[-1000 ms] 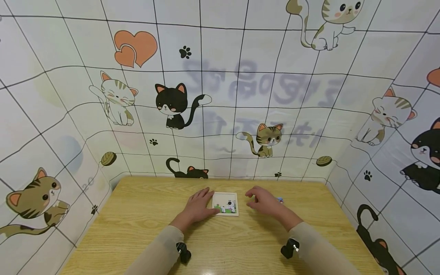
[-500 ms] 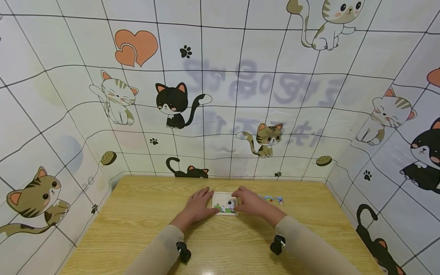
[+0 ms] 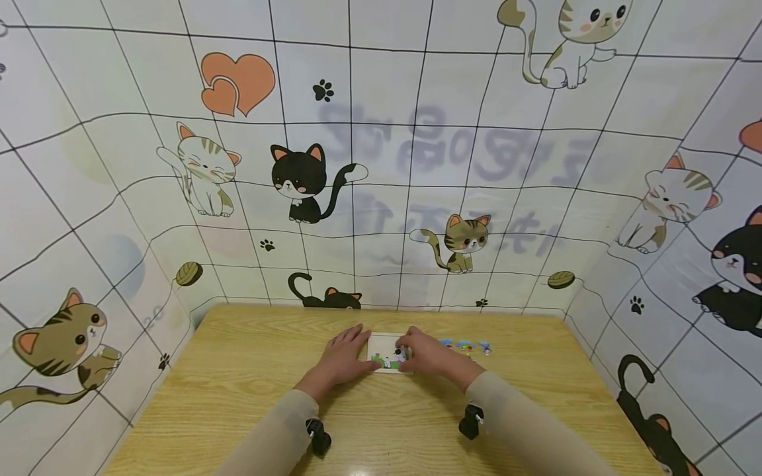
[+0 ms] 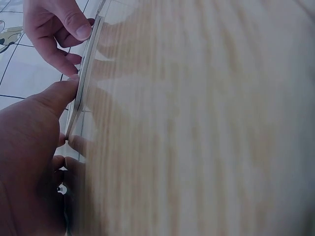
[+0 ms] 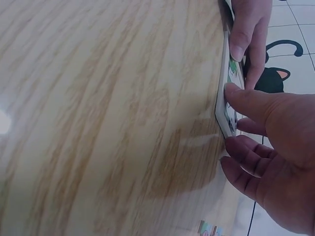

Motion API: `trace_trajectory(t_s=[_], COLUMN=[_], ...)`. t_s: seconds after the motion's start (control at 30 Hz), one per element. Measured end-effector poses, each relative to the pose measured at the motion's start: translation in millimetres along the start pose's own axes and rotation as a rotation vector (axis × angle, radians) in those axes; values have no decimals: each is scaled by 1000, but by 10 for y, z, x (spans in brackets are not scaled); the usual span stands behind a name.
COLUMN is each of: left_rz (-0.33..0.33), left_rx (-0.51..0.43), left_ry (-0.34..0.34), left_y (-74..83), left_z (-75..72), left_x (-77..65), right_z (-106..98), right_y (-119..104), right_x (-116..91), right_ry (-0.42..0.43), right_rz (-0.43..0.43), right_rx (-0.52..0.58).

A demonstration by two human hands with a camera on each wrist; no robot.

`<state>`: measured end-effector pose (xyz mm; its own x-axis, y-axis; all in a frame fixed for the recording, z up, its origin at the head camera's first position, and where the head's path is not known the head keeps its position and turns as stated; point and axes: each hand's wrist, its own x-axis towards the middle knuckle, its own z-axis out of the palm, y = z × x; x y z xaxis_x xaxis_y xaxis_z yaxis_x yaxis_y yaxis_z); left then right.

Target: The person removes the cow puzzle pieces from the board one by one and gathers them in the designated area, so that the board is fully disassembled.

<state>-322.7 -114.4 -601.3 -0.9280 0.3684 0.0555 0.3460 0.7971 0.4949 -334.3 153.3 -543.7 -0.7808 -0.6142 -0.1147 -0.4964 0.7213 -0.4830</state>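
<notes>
A small white-framed picture puzzle tray (image 3: 388,336) lies on the wooden table between the hands. Its lower part holds puzzle pieces (image 3: 393,361) with green ground and a black-and-white animal; the upper part is plain white. My left hand (image 3: 341,357) rests along the tray's left edge, fingers extended and thumb on the near left corner. My right hand (image 3: 430,352) touches the pieces at the tray's right side with thumb and forefinger. The right wrist view shows that thumb (image 5: 237,94) on the tray's face, the other fingers bent beside it. No loose piece shows between them.
Several loose blue-and-coloured puzzle pieces (image 3: 466,345) lie in a row on the table (image 3: 250,370) right of the tray, partly behind the right hand. Cat-printed walls (image 3: 381,198) stand at the back and both sides. Each wrist bears a small black camera (image 3: 318,437).
My right hand has moved left from beside the loose pieces onto the tray's right side, uncovering more of the loose row. The left hand and the tray have stayed in place.
</notes>
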Motion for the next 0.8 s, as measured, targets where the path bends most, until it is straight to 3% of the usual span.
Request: trace_trajectory(t_s=[0.13, 0.37, 0.6, 0.8], left_rz=[8, -1, 9, 14], left_rx=[24, -5, 18, 0], left_ry=[28, 9, 29, 17], left_y=[-66, 6, -50, -2], left_z=[86, 16, 75, 17], left_x=[32, -4, 23, -7], right_z=[-13, 4, 31, 35], right_y=[-11, -4, 31, 30], right_x=[7, 12, 14, -5], right_ry=[0, 5, 25, 33], right_rz=[7, 27, 20, 40], right_rx=[14, 44, 57, 103])
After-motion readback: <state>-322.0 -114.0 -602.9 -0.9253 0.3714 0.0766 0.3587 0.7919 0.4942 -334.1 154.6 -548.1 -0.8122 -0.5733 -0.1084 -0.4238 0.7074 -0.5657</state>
